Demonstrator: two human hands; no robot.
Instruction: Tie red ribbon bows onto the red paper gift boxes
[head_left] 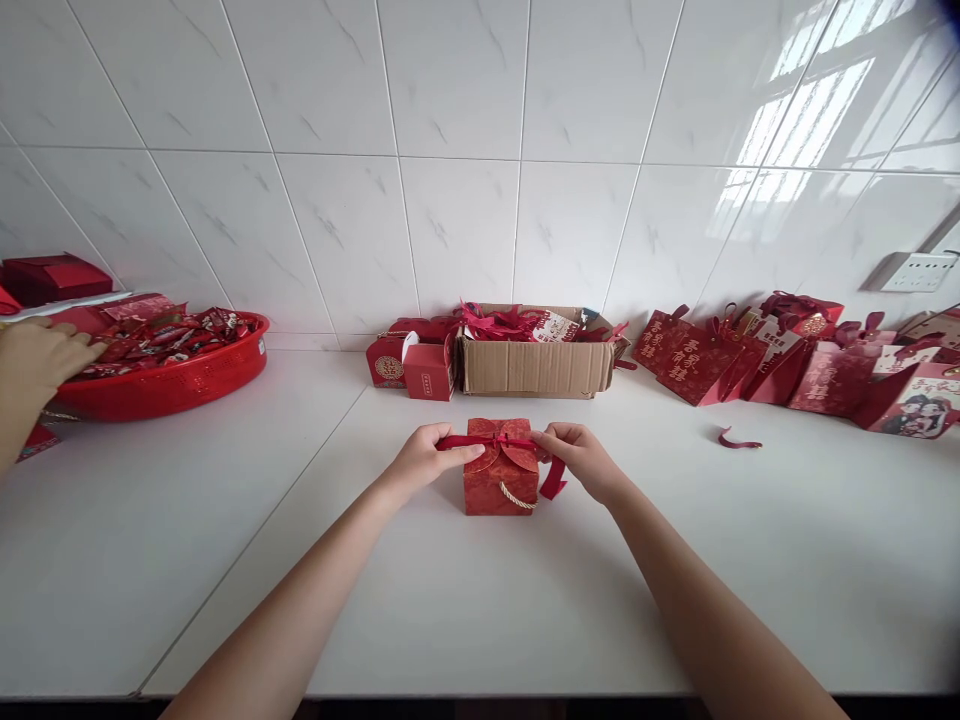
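Observation:
A small red gift box stands upright on the white counter in front of me, its top flaps folded in. Across its top runs a red ribbon, crossed or knotted at the middle. My left hand pinches the ribbon at the box's left side, thumb along the top edge. On the other side my right hand grips the ribbon's right part, and a loose tail hangs below those fingers. A twisted cream cord handle droops on the box's front.
A red basket of wrapped sweets stands left, with another person's hand at it. A cardboard box of ribbons and small red boxes sit by the wall. Finished-looking red gift boxes line the right; a ribbon scrap lies nearer.

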